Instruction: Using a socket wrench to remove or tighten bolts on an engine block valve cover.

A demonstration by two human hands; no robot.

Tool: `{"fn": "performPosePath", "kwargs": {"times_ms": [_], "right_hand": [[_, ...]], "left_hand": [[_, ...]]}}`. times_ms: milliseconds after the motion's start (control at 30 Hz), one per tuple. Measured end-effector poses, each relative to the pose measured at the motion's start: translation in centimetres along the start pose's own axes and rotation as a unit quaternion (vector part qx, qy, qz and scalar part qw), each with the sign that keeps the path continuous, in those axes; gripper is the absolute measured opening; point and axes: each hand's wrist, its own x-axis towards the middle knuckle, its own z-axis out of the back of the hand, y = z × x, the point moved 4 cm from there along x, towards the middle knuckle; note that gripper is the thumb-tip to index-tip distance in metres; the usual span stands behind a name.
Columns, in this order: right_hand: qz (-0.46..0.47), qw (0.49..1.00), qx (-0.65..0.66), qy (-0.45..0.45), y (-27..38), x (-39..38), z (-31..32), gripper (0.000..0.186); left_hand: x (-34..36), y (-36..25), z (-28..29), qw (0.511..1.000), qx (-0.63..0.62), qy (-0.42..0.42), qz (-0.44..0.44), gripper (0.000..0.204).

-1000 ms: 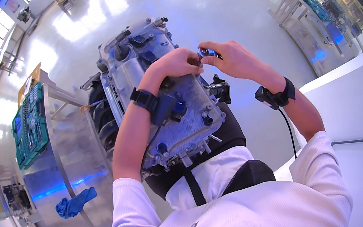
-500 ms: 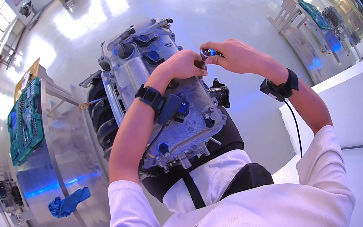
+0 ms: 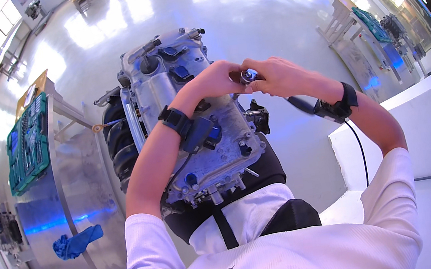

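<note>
At the right edge of an engine (image 3: 160, 101) with a grey metal cover, my two hands meet around a chrome ratchet wrench (image 3: 249, 76), its round head facing up. My right hand (image 3: 286, 76) grips it from the right, thumb and fingers closed at the head. From the left, my left hand (image 3: 218, 80) reaches across the cover with curled fingers against the same tool. The tips of those fingers, and whatever is under the tool's head, are hidden. Black ignition coils (image 3: 180, 73) sit in the cover between my left forearm and the engine's far end.
To the left, a metal workbench (image 3: 86, 181) carries an open green socket set (image 3: 30, 142) and a crumpled blue glove (image 3: 78, 242). A black intake manifold (image 3: 117, 129) juts from the engine's left side. Another bench with a green tool case (image 3: 370, 23) stands at the far right.
Both hands have shifted slightly, and the tool has turned so its round head now faces up more. My right wrist has rotated and moved a little to the right.
</note>
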Motion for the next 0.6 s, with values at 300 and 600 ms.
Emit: {"fn": "performPosePath", "kwargs": {"times_ms": [300, 600], "right_hand": [[0.039, 0.996, 0.024, -0.078, 0.2, 1.2, -0.2, 0.036], [0.276, 0.943, -0.142, -0.12, 0.1, -0.2, 1.4, 0.033]], "left_hand": [[-0.7, 1.6, 1.3, 0.998, -0.055, -0.008, 0.016, 0.027], [-1.4, -0.3, 0.3, 0.999, -0.034, 0.011, -0.014, 0.021]]}}
